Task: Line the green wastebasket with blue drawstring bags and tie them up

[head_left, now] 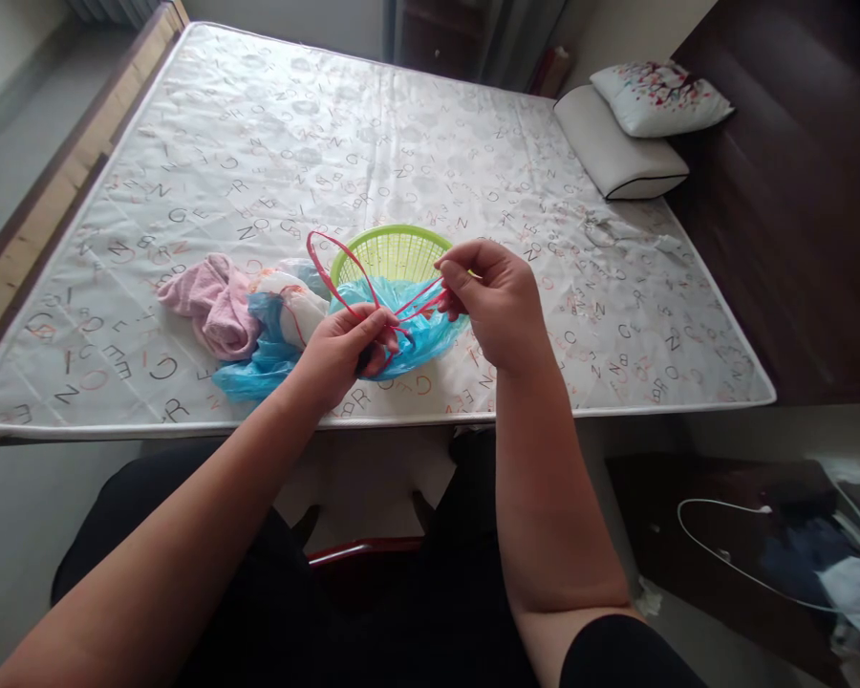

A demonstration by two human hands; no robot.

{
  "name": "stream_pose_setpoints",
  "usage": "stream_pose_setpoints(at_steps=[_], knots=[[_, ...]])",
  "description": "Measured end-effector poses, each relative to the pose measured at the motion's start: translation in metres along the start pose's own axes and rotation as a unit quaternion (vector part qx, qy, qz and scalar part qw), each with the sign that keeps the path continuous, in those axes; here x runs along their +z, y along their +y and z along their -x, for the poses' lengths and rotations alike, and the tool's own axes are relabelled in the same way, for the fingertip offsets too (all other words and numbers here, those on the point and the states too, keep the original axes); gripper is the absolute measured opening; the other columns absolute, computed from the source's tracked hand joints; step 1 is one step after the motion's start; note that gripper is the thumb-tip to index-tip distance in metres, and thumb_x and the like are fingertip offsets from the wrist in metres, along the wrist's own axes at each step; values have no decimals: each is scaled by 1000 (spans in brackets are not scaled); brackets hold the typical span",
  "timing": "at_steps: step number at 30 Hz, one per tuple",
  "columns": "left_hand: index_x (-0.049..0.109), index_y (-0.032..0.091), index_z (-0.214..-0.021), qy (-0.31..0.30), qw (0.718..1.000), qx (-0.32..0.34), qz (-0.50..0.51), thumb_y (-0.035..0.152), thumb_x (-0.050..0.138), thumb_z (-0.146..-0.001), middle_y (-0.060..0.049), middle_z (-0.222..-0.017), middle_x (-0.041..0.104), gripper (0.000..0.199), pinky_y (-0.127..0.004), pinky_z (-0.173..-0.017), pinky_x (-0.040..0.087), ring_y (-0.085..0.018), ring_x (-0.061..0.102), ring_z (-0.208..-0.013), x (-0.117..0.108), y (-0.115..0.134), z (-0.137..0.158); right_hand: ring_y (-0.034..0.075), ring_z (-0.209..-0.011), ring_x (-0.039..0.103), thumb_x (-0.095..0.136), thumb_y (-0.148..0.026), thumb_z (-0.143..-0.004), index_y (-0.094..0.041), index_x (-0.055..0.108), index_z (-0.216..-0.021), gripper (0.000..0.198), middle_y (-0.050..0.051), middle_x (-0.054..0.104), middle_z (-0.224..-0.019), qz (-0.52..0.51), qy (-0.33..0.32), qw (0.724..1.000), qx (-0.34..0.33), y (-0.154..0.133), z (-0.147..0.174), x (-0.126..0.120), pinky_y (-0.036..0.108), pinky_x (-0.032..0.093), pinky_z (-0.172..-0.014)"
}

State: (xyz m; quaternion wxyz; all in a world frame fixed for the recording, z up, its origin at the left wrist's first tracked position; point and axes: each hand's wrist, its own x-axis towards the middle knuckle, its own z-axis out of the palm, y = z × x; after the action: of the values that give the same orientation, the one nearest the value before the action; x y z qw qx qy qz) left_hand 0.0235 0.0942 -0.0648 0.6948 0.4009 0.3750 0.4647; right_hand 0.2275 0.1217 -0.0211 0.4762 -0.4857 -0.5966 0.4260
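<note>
Red string [318,250] runs between my two hands, with a wide loop standing up on the left. My left hand [351,346] pinches it near the middle, where strands cross and a short end hangs below the fingers. My right hand [483,291], closed with thumb against forefinger, grips strands of the same string a little higher and to the right. Directly beneath lies a crumpled blue plastic bag [430,354], partly covering the front of a green plastic basket [394,231]. What else is inside the basket is hidden.
Left of the basket are a pink towel [215,301], a white plastic bag [287,301] and more blue plastic [254,377]. All rest on a letter-printed mattress [315,124]. Two pillows [670,100] lie at its far right. A white cable [723,554] trails over dark furniture at lower right.
</note>
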Motion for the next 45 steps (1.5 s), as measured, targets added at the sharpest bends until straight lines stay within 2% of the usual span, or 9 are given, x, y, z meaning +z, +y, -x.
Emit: stream_pose_setpoints(at_steps=[5, 11, 18, 21, 25, 31, 35, 38, 45], knots=[[67, 16, -92, 51, 999, -9, 12, 50, 91, -81, -5, -87, 77, 43, -21, -52, 53, -12, 68, -58, 1, -1, -3, 15, -76, 67, 74, -47, -93, -25, 67, -106, 27, -1, 62, -82, -49, -119, 991, 22, -13, 9, -5, 32, 62, -70], [65, 19, -88, 38, 987, -48, 149, 43, 84, -91, 2, -74, 66, 31, -14, -42, 40, -2, 49, -45, -8, 9, -4, 10, -64, 61, 76, -43, -93, -22, 69, -95, 22, -3, 65, -76, -63, -383, 920, 56, -8, 11, -2, 25, 54, -58], [62, 17, -76, -24, 987, -52, 147, 42, 83, -91, 2, -64, 53, 36, -18, -49, 46, -7, 53, -51, -7, 23, 4, 15, -94, 66, 67, -29, -97, -25, 73, -116, 21, 6, 71, -123, 28, -112, 992, -51, -5, 4, 6, 29, 57, -76], [67, 15, -73, -68, 994, -30, 77, 43, 90, -81, -2, -65, 58, 37, -25, -56, 52, -14, 61, -59, -10, 20, 2, 20, -112, 65, 72, -28, -93, -28, 73, -124, 31, 6, 70, -131, 60, -164, 983, -64, -1, 4, 11, 32, 57, -87], [74, 14, -77, -39, 995, 36, -80, 43, 85, -86, -6, -70, 68, 32, -27, -64, 54, -16, 65, -67, -21, 17, -2, 16, -90, 64, 69, -31, -95, -25, 74, -112, 18, 2, 72, -96, 68, -234, 970, -8, 11, 4, 18, 30, 53, -80], [78, 20, -86, 61, 903, 250, -343, 33, 73, -97, -5, -86, 73, 18, -31, -83, 56, -18, 66, -85, -31, 10, -3, 12, -71, 51, 65, -27, -92, -21, 73, -93, 10, -1, 62, -79, 79, -229, 969, 53, 12, 3, 15, 28, 43, -65], [72, 21, -90, 58, 819, 390, -418, 24, 69, -99, -5, -94, 73, 10, -33, -84, 58, -18, 68, -89, -28, 2, -2, 15, -79, 55, 59, -52, -100, -20, 71, -89, 36, 2, 65, -85, 60, -228, 969, 69, 11, 1, 19, 30, 46, -74], [68, 22, -91, 24, 780, 441, -444, 21, 65, -101, -5, -98, 72, 11, -35, -86, 60, -18, 70, -92, -22, -3, 1, 17, -89, 58, 49, -74, -101, -21, 68, -87, 58, 3, 64, -87, 64, -150, 985, 63, 15, 0, 25, 31, 47, -81], [67, 24, -93, 5, 712, 523, -467, 15, 65, -97, -5, -96, 72, 9, -43, -94, 60, -23, 68, -103, -16, -13, 4, 15, -79, 52, 63, -79, -92, -20, 66, -84, 59, 1, 60, -81, -15, -255, 965, 67, 14, 2, 28, 29, 44, -70]])
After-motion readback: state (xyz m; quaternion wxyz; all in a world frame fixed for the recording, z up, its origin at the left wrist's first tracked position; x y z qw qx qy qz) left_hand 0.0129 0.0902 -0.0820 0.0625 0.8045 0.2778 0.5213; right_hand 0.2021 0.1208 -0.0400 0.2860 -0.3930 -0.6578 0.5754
